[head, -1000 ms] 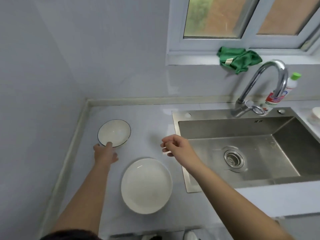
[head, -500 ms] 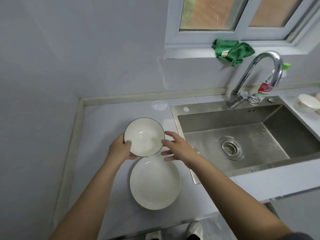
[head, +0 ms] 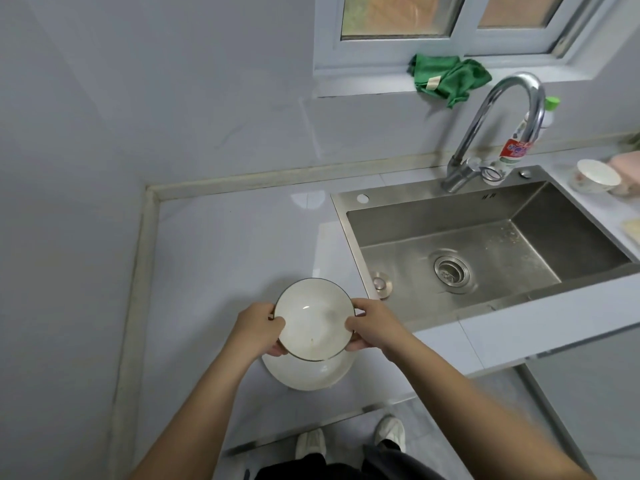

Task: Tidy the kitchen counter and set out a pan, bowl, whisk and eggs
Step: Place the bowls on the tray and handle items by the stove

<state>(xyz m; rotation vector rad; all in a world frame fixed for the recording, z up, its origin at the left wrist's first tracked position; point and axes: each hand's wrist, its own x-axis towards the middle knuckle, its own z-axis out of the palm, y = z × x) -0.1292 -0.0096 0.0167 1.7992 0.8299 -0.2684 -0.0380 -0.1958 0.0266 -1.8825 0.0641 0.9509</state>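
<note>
White bowl (head: 313,318): dark-rimmed, it sat in the lower centre of the frame, held up between both hands with its open side facing up.
Left hand (head: 258,329): it gripped the bowl's left rim, thumb over the edge and fingers curled underneath; the bare forearm ran in from the lower left of the frame.
Right hand (head: 375,327): it gripped the bowl's right rim the same way, thumb on top and fingers wrapped below; the forearm came in from the lower right.
Hands: they were apart by the bowl's width, both clamped on it.
Plate (head: 311,377): white, it lay on the counter under the bowl, with only its lower part showing; whether the bowl touched it could not be told.
Counter (head: 225,254): pale and glossy, it filled the left and centre.
Sink (head: 398,265): steel, right of centre, with a round drain.
Faucet (head: 478,126): chrome and arched, in the upper right.
Cloth (head: 450,77): green and crumpled, on the window ledge at the top.
Bottle (head: 516,150): red-labelled with a green cap, behind the faucet.
Shoes (head: 311,445): a pale pair at the bottom centre.
</note>
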